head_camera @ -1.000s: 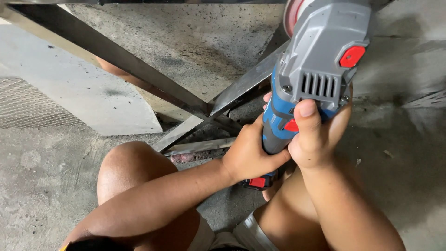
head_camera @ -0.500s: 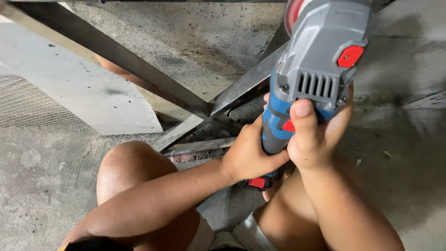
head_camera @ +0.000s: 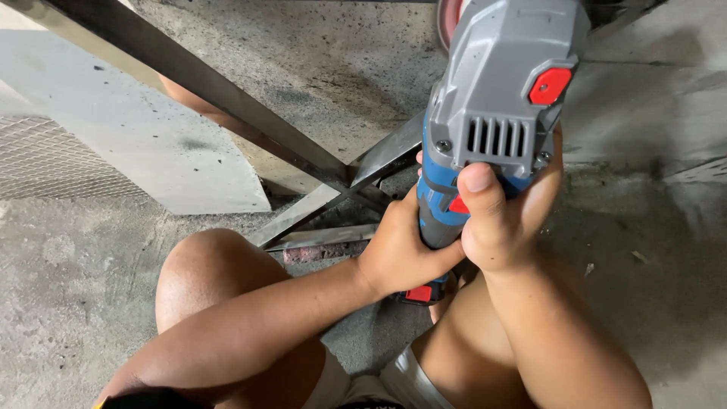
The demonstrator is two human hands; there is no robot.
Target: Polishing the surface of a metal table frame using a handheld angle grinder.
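Concrete floor [head_camera: 98, 303], crossed steel bars [head_camera: 333, 170].
Your right hand [head_camera: 503, 220] and left hand [head_camera: 397, 254] close around the angle grinder [head_camera: 492, 113], its long axis pointing away from you.

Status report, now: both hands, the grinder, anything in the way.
Left hand and right hand both clamped on the angle grinder. Grinder raised above crossed metal bars. Knee close beneath; nothing between.

Matt grey-blue plastic grinder [head_camera: 492, 121], dull smooth metal bars [head_camera: 227, 91], rough concrete floor [head_camera: 76, 303].
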